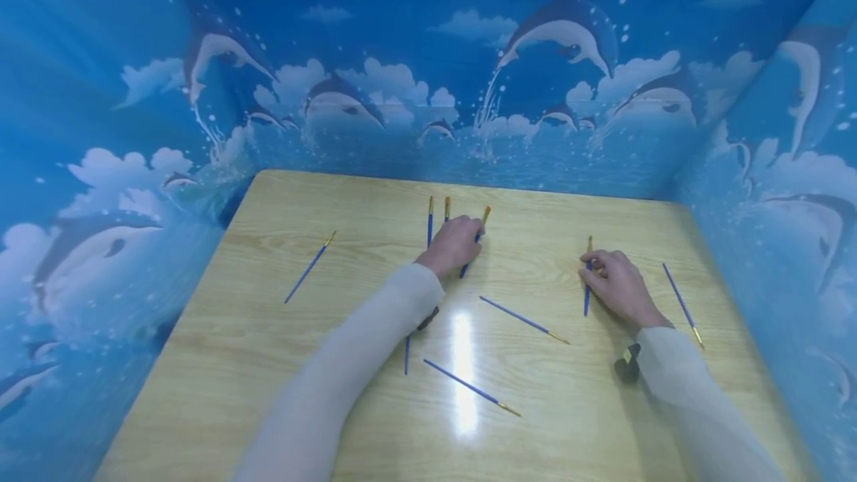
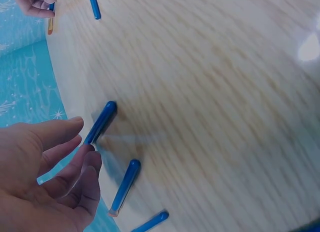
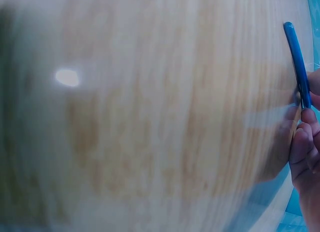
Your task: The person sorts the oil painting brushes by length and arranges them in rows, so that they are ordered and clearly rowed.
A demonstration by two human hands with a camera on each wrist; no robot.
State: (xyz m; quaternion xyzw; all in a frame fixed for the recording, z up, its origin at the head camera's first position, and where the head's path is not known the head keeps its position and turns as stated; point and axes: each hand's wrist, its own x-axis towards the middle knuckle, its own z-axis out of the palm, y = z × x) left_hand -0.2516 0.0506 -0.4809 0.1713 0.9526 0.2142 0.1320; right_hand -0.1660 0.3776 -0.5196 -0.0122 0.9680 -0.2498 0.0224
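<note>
My left hand (image 1: 455, 244) holds a blue-handled paintbrush (image 1: 465, 269) near the far middle of the table, its bristle end pointing away from me. In the left wrist view the thumb and fingertips curl by this brush's handle, and the exact contact is partly hidden. On the right, my right hand (image 1: 619, 285) pinches another paintbrush (image 1: 586, 302) between thumb and fingers, its handle pointing toward me. The handle also shows in the right wrist view, with the fingers at the edge of the picture. Two paintbrushes (image 1: 430, 225) lie beside the left hand, partly covered by it.
Several more paintbrushes lie scattered: one at the left (image 1: 310, 268), one in the middle (image 1: 515, 313), one nearer me (image 1: 469, 387) and one at the right (image 1: 683, 303). A handle (image 1: 406, 355) shows beside the left sleeve. Dolphin-printed sheets (image 1: 402, 147) surround the wooden table (image 1: 281, 393).
</note>
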